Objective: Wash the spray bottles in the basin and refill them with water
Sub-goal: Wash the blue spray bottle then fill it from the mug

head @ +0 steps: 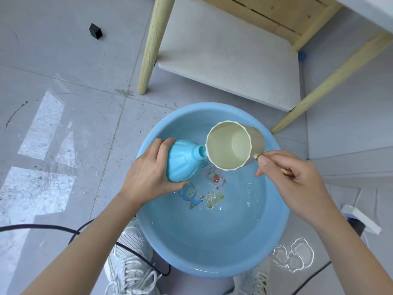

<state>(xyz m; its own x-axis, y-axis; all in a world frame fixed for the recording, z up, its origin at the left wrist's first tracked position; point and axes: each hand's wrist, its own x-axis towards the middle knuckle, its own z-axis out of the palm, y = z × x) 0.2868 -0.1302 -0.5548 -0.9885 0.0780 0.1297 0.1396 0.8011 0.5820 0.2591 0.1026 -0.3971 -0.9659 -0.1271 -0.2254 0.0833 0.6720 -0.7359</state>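
A light blue basin (276, 235) holding water sits on the floor between my feet. My left hand (146, 175) grips a blue spray bottle (182, 160) without its spray head, tilted with its open neck pointing right. My right hand (291, 179) holds the handle of a cream cup (231, 145), tipped on its side with its rim touching the bottle's neck. Both are held above the water. A white spray head (361, 218) lies on the floor to the right of the basin.
A wooden table's legs (151, 47) and lower white shelf (229, 56) stand just beyond the basin. A black cable (70, 228) runs across the floor at left. Water puddles (295, 254) lie right of the basin. My white shoes (129, 262) flank its near edge.
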